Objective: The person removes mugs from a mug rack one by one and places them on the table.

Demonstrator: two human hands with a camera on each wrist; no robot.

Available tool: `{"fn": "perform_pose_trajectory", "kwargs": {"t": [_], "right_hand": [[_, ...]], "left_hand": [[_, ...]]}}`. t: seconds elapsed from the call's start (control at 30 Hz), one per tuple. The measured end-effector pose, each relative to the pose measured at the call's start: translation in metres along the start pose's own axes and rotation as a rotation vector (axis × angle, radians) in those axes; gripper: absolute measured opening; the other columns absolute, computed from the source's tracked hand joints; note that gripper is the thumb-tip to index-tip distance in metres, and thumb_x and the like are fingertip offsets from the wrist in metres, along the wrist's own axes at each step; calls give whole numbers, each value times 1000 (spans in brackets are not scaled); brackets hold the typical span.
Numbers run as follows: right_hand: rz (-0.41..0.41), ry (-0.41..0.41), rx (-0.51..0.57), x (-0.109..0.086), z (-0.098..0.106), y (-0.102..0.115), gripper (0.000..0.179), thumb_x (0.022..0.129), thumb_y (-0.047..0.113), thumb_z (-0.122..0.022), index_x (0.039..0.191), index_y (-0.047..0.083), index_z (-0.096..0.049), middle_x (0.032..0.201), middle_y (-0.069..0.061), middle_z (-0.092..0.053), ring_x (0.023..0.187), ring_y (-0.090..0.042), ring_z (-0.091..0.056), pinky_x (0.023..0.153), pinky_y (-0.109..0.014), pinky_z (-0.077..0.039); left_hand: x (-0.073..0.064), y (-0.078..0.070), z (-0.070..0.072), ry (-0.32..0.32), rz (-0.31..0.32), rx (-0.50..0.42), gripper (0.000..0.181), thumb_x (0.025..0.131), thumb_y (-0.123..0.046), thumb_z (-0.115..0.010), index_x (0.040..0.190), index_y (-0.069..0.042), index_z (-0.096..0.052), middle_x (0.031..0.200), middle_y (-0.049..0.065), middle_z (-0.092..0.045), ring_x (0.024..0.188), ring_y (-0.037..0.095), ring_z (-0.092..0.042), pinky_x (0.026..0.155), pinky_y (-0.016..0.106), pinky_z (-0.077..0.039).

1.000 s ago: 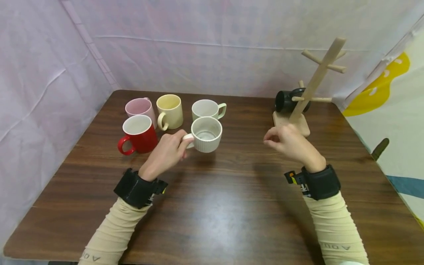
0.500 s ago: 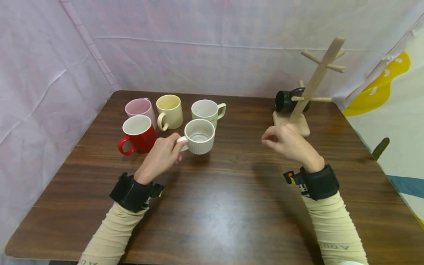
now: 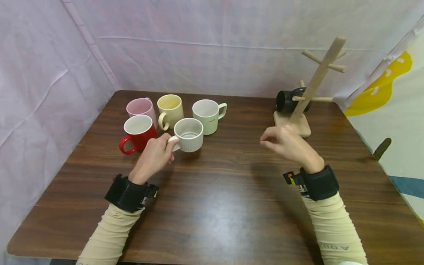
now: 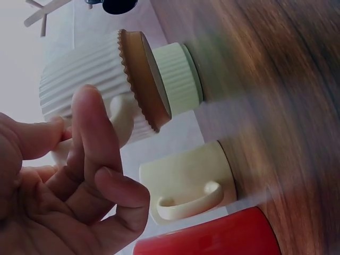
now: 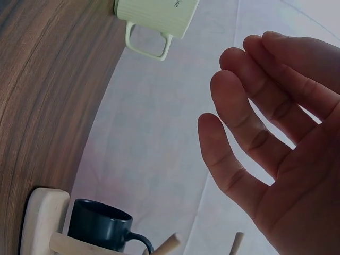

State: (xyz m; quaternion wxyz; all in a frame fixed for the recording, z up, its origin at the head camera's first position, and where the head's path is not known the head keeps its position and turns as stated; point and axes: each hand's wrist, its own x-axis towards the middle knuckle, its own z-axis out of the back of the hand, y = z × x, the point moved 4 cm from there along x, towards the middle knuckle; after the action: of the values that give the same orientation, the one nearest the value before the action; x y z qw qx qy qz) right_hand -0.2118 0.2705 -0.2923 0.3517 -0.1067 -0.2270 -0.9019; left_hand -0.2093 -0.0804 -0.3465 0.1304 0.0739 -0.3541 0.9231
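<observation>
My left hand pinches the handle of a white ribbed mug. In the left wrist view the mug's brown unglazed base shows, raised off the table. Close behind it in the head view stand a pale green mug and a yellow mug. Just left of the hand is a red mug, with a pink mug behind it. My right hand hovers over the table with fingers loosely bent and nothing in them, in front of a wooden mug tree.
A black mug hangs sideways low on the mug tree, whose pegs stick out on several sides. The brown wooden table ends at a pale curtain behind and on the left.
My left hand has carried the white ribbed mug leftward, from in front of the pale green mug toward the yellow and red ones. The right hand has shifted very slightly left.
</observation>
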Motion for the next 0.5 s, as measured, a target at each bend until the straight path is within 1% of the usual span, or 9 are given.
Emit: {"fn": "perform_pose_trajectory", "kwargs": {"t": [0.5], "right_hand": [[28, -9, 8, 0, 1, -1, 9, 85, -7, -75, 88, 2, -75, 82, -2, -72, 69, -11, -61, 63, -33, -51]], "left_hand": [[4, 6, 0, -2, 68, 28, 22, 105, -18, -57, 93, 0, -57, 62, 6, -62, 52, 17, -60, 56, 34, -44]]}}
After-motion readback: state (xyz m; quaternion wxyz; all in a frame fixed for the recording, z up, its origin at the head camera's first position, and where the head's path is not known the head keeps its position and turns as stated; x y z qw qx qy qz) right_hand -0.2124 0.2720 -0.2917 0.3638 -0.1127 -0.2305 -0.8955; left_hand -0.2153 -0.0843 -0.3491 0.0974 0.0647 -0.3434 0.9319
